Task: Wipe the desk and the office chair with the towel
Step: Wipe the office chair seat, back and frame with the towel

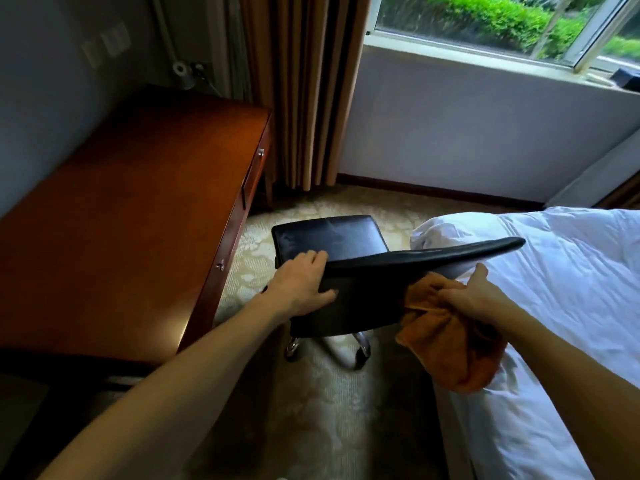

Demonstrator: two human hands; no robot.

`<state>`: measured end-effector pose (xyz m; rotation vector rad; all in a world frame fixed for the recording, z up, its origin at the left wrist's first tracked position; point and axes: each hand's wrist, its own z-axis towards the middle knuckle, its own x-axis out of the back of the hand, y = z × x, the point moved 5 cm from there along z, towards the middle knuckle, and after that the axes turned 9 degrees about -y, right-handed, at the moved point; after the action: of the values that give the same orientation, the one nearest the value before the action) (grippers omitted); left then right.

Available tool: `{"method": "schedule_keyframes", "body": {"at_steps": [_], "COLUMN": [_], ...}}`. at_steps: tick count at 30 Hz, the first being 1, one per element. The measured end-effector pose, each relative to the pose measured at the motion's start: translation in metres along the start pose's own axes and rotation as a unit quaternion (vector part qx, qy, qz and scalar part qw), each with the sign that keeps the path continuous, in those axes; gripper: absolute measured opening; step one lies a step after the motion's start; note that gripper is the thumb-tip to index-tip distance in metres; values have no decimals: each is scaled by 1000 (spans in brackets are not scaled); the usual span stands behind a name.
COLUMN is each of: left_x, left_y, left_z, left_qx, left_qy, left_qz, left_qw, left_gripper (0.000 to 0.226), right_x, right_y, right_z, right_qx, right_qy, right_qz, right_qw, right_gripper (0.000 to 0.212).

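Head view: desk (pixel 138 202), at left, is not being touched; office chair (pixel 363 292) is being gripped at its backrest edge by the left hand (pixel 301 282), seemingly for steadying; towel (pixel 450 344) is being clutched against the backrest by the right hand (pixel 474 296).

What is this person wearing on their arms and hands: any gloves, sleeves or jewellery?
Nothing that shows. Both forearms are bare, with no sleeve in view, and the left hand and right hand have no gloves. I can make out no watch, bracelet or ring.
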<state>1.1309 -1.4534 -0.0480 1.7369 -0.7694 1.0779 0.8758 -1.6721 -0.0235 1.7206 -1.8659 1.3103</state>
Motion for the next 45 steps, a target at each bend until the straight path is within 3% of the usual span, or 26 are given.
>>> {"method": "schedule_keyframes", "body": {"at_steps": [10, 18, 23, 28, 34, 45], "left_x": [-12, -10, -5, -35, -35, -24], "left_y": [75, 127, 182, 212, 210, 213], "left_z": [34, 90, 161, 193, 211, 213], "left_qx": [79, 97, 60, 110, 127, 129], "left_qy": [29, -141, -189, -258, -250, -181], "left_qz": [52, 121, -3, -125, -101, -75], "left_qw": [995, 978, 980, 952, 955, 972], "left_gripper": [68, 61, 86, 104, 98, 85], "right_x": [50, 149, 172, 203, 210, 206], "right_y": [11, 50, 40, 35, 6, -14], "right_z": [35, 119, 198, 241, 259, 291], "right_qx": [13, -6, 97, 170, 235, 231], "right_qy": [-8, -39, -84, -96, -76, -28], "right_qz": [-10, -91, -93, -156, -190, -199], "right_qw": [1000, 995, 987, 968, 950, 952], "right_gripper": [125, 133, 132, 131, 127, 126]}}
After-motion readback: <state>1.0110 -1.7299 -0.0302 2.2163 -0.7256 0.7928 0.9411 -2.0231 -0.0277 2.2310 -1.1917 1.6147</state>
